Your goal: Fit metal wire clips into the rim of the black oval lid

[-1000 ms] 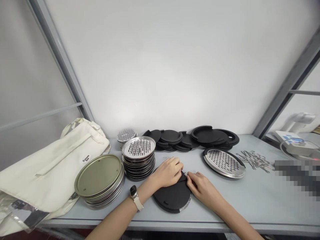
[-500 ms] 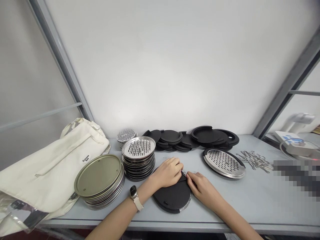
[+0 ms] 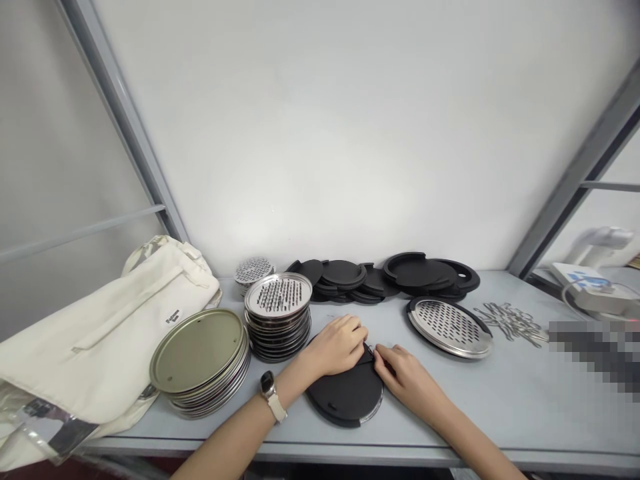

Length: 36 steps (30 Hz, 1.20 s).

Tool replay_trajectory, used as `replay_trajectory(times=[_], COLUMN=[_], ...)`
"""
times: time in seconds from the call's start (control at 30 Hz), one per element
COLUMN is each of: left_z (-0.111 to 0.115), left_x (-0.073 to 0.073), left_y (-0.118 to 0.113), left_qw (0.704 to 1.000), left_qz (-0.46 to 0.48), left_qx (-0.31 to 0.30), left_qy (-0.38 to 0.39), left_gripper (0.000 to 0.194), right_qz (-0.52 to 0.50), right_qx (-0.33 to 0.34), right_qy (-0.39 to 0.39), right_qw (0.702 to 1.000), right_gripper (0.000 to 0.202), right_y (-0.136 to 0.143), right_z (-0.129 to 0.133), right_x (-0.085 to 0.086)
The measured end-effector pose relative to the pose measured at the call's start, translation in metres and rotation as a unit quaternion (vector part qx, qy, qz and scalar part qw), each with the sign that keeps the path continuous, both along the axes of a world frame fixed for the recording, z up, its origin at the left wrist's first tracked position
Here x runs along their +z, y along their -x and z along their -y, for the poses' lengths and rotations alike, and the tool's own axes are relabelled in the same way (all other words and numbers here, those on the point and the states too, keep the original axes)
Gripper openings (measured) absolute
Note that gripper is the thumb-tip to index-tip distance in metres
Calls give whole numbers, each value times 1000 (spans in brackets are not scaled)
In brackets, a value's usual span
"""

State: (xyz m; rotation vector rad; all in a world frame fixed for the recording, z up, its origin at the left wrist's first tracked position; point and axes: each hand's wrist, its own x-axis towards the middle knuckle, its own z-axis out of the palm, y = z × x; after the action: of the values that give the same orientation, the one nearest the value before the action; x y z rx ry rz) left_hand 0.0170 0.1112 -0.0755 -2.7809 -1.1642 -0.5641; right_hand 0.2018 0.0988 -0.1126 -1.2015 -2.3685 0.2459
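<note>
A black round disc (image 3: 346,395) with a metal rim showing at its lower right lies on the table in front of me. My left hand (image 3: 340,343) is closed over its far edge, fingers curled and covering much of that part. At the disc's far right edge my right hand (image 3: 400,369) pinches a small metal clip (image 3: 371,349); only a bit of its wire loop shows between the two hands. To the right sits a round grater plate (image 3: 447,327) in a black holder, and beyond it a loose pile of metal clips (image 3: 513,323).
Olive-topped round plates (image 3: 200,350) and grater plates (image 3: 278,297) stand stacked on the left, with smaller graters (image 3: 253,270) behind. Black round holders (image 3: 343,275) lie along the wall. A cream bag (image 3: 115,327) rests far left; a white device (image 3: 590,287) stands far right.
Both hands stay at the disc's far edge. The small metal loop between them has tilted slightly; otherwise the view has only shifted a little.
</note>
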Motion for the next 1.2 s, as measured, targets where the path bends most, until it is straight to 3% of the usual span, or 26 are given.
replay_trajectory(times=[1.2], left_z=[1], left_x=[1], left_y=[-1], left_qw=[1000], left_qz=[-11], left_qx=[0], left_qy=[6], left_gripper=[6], right_qz=[6], right_qx=[8], right_qy=[-4], right_qw=[1000], right_gripper=[27], right_y=[0], right_z=[-1], right_x=[-2])
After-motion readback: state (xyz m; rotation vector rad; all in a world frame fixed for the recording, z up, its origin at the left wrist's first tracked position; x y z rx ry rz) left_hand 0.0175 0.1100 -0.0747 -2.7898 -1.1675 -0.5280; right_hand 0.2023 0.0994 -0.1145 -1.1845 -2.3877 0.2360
